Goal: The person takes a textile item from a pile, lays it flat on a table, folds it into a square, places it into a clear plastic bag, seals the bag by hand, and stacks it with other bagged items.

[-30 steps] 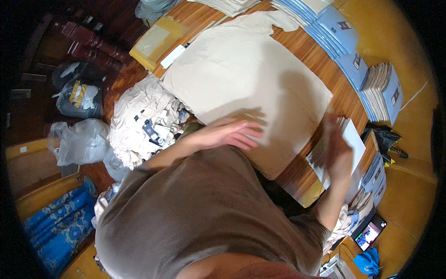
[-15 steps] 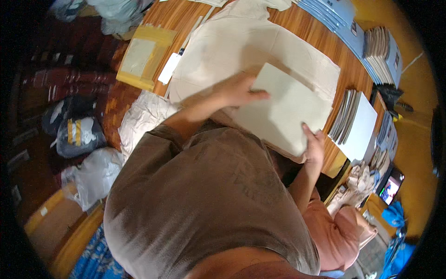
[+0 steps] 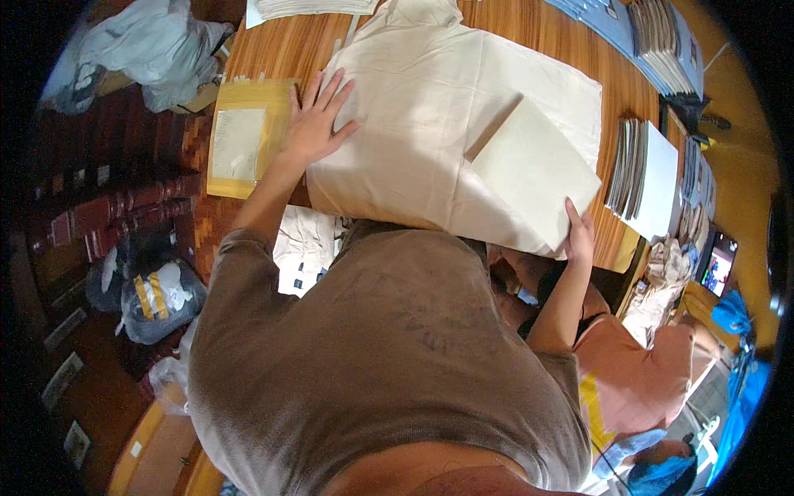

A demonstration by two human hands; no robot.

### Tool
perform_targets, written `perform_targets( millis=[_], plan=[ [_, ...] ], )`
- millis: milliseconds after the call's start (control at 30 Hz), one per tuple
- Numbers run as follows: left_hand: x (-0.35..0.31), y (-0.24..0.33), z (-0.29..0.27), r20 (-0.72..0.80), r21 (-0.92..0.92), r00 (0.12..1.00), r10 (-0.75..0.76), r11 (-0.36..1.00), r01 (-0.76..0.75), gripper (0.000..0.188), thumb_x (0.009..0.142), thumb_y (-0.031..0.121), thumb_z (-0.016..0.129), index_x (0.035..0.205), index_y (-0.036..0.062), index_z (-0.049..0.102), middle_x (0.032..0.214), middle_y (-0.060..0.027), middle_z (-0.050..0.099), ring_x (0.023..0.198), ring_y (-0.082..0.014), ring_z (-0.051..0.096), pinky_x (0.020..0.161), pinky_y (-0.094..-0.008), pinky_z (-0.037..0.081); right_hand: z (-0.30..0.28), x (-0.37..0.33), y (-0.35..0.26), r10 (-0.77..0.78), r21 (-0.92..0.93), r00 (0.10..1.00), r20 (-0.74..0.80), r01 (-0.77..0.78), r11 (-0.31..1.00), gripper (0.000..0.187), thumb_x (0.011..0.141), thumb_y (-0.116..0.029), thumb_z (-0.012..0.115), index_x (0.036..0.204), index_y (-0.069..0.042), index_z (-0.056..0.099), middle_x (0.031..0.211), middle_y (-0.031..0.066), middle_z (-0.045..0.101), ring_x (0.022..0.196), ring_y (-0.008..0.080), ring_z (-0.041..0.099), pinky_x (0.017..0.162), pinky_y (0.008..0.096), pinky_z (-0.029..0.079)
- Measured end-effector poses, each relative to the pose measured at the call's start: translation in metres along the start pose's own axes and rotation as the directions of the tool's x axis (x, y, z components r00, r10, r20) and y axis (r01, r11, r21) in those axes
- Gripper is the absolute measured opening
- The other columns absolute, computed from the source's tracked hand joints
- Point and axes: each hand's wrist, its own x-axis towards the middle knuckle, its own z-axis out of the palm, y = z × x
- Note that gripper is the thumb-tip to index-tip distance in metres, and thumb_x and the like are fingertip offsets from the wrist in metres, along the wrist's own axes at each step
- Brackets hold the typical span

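Note:
A cream cloth garment [image 3: 405, 116] is spread over the wooden table in front of me. My left hand [image 3: 318, 124] lies open on the garment's left edge, fingers spread. In my right hand [image 3: 581, 231] is the near right corner of a pale rectangular board [image 3: 538, 174]. The board sits tilted at an angle over the right part of the garment and casts a shadow along its left side. My right fingertips show at the board's edge; the rest of the grip is partly hidden.
A yellow-taped panel [image 3: 240, 153] lies on the table's left end. Stacked thin boards [image 3: 630, 169] and a white sheet [image 3: 657, 186] stand at the right, with blue packs [image 3: 610, 31] behind. Another person in a pink top [image 3: 633, 372] is close on my right.
My left hand has moved from beside the board to the garment's left edge, fingers spreading. The board has shifted right in my right hand, and more of the garment shows.

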Motion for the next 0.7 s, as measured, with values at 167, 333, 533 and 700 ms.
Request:
perform_targets(
  millis=[167, 333, 533, 700],
  plan=[
    [-0.005, 0.000, 0.003, 0.035, -0.043, 0.999, 0.036, 0.998, -0.035, 0.078, 0.098, 0.064, 0.053, 0.162, 0.0243, 0.036, 0.172, -0.0028, 0.024, 0.159, -0.0322, 0.016, 0.124, -0.0661, 0.011, -0.025, 0.053, 0.012, 0.095, 0.038, 0.995, -0.042, -0.094, 0.995, 0.060, 0.096, -0.028, 0.077, 0.143, 0.003, 0.053, 0.138, 0.0128, 0.063, 0.127, 0.0219, 0.058, 0.109, 0.0362, 0.045],
    [-0.017, -0.007, -0.001, 0.000, 0.000, 0.999, 0.042, 0.999, -0.042, 0.071, 0.101, 0.059, 0.052, 0.159, 0.0202, 0.041, 0.171, -0.0042, 0.027, 0.158, -0.0327, 0.019, 0.126, -0.0610, 0.015, -0.025, 0.051, 0.017, 0.016, -0.005, 1.000, 0.013, -0.016, 1.000, 0.048, 0.101, -0.018, 0.070, 0.142, 0.000, 0.054, 0.136, 0.0089, 0.064, 0.123, 0.0185, 0.061, 0.108, 0.0312, 0.047],
    [-0.077, 0.050, -0.026, -0.013, -0.694, 0.972, -0.235, 0.702, 0.160, 0.057, 0.105, 0.044, 0.055, 0.148, 0.0054, 0.048, 0.136, -0.0161, 0.061, 0.122, -0.0321, 0.062, 0.100, -0.0495, 0.052, 0.057, -0.018, -0.003, -0.146, 0.266, 0.989, -0.010, 0.143, 0.953, 0.044, 0.100, -0.010, 0.069, 0.139, 0.004, 0.051, 0.127, 0.0130, 0.067, 0.112, 0.0217, 0.067, 0.096, 0.0364, 0.056],
    [-0.106, 0.110, -0.035, 0.600, -0.765, 0.724, -0.341, -0.509, 0.394, 0.036, 0.108, 0.027, 0.056, 0.131, -0.0006, 0.056, 0.104, -0.0187, 0.073, 0.081, -0.0267, 0.076, 0.064, -0.0353, 0.063, 0.186, -0.032, 0.004, -0.239, 0.084, 0.937, 0.255, 0.225, 0.971, 0.025, 0.101, -0.013, 0.069, 0.121, 0.002, 0.064, 0.093, 0.0022, 0.068, 0.074, 0.0074, 0.056, 0.065, 0.0245, 0.045]
  ],
)
